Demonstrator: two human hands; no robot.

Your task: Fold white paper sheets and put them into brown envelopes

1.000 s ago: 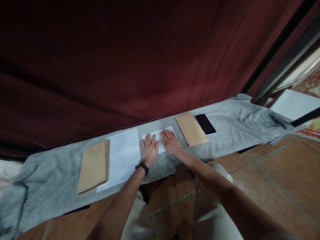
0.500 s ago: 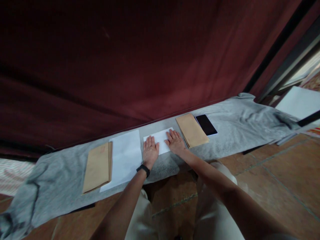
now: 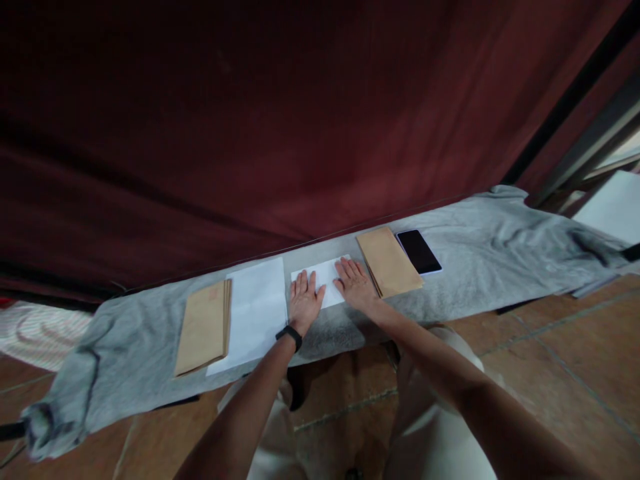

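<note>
Left hand [image 3: 303,303] and right hand [image 3: 358,287] flat on seemingly unmarked folded paper [image 3: 325,274].

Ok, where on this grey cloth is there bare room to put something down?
The widest bare stretch of the grey cloth lies right of the phone. A smaller one is left of the brown envelope stack, toward the bunched end. The middle is crowded: white sheets, the folded paper under the left hand and right hand, another envelope pile.
</note>
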